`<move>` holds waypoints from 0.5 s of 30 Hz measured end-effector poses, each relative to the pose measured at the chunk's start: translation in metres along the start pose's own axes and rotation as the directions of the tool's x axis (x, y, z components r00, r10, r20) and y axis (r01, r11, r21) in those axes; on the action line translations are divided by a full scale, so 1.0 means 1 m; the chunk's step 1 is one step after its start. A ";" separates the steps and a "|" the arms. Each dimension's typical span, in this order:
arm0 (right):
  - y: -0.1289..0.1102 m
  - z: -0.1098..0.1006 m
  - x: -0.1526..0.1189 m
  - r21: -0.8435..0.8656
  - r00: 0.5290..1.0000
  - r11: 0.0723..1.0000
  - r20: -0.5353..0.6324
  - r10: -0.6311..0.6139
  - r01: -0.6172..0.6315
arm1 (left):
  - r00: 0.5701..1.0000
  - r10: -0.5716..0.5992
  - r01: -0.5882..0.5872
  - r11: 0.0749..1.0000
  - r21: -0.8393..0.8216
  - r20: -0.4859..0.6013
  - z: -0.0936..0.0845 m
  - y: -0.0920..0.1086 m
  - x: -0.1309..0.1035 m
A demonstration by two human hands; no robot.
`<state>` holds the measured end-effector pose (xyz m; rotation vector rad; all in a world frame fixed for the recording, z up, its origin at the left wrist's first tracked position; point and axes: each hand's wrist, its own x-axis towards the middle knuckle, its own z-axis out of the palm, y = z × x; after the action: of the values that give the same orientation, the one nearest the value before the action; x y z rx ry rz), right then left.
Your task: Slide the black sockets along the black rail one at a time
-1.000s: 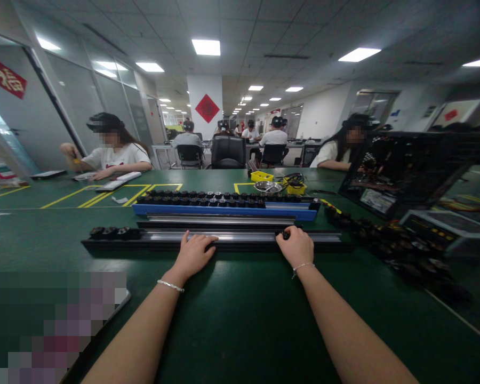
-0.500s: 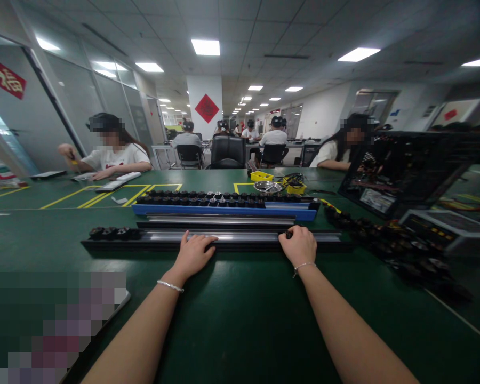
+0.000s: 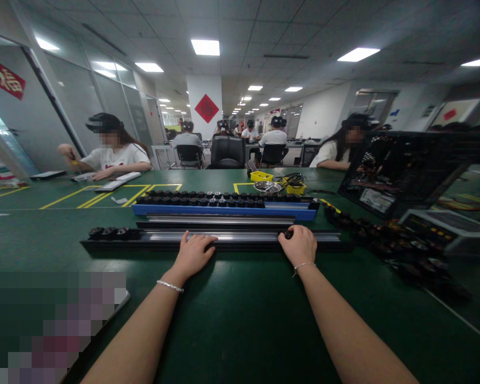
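Note:
A long black rail [image 3: 240,245] with a shiny metal channel lies across the green table in front of me. Several small black round parts [image 3: 109,233] sit in its left end. My left hand [image 3: 194,253] rests on the rail left of its middle, fingers spread and nothing held. Toward the right end, my right hand [image 3: 299,244] is closed around a small black part [image 3: 288,234] at the channel; the fingers hide most of it. Behind lies a second metal-channelled rail [image 3: 220,220], then a blue rail [image 3: 224,209] carrying rows of black parts.
A heap of black parts [image 3: 408,245] lies to the right, near a power supply unit [image 3: 450,226] and an open computer case [image 3: 408,170]. Yellow trays [image 3: 261,176] and a metal dish [image 3: 267,186] stand farther back. Co-workers sit left [image 3: 116,149] and right [image 3: 340,146].

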<state>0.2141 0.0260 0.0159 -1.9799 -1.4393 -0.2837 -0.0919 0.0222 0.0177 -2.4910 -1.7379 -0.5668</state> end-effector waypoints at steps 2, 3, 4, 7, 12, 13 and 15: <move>0.000 0.001 0.000 0.002 1.000 1.000 -0.008 0.004 -0.004 | 1.000 -0.001 0.001 1.000 0.006 -0.001 0.000 0.000 0.000; 0.000 0.001 0.000 0.001 1.000 1.000 -0.009 0.006 -0.006 | 1.000 -0.002 0.002 1.000 0.007 0.000 0.000 0.000 0.000; 0.000 0.002 0.000 -0.001 1.000 1.000 -0.010 0.008 -0.008 | 1.000 -0.001 0.001 1.000 0.007 0.000 0.000 0.000 0.000; 0.000 0.002 -0.001 -0.013 1.000 1.000 -0.002 0.008 -0.008 | 1.000 0.000 0.000 1.000 0.003 -0.002 0.000 0.000 0.000; 0.000 0.001 -0.001 -0.016 1.000 1.000 0.023 0.003 -0.003 | 1.000 0.000 -0.001 1.000 -0.004 -0.003 0.000 0.000 0.000; 0.000 0.001 0.000 -0.015 1.000 1.000 0.027 0.004 -0.004 | 1.000 0.001 -0.001 1.000 -0.002 -0.003 0.000 0.000 0.000; 0.000 0.000 0.000 -0.015 0.999 1.000 0.035 0.010 -0.010 | 1.000 0.001 -0.001 1.000 0.000 -0.004 0.000 0.000 0.000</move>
<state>0.2143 0.0261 0.0157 -2.0130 -1.4530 -0.2571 -0.0920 0.0221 0.0175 -2.4890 -1.7354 -0.5716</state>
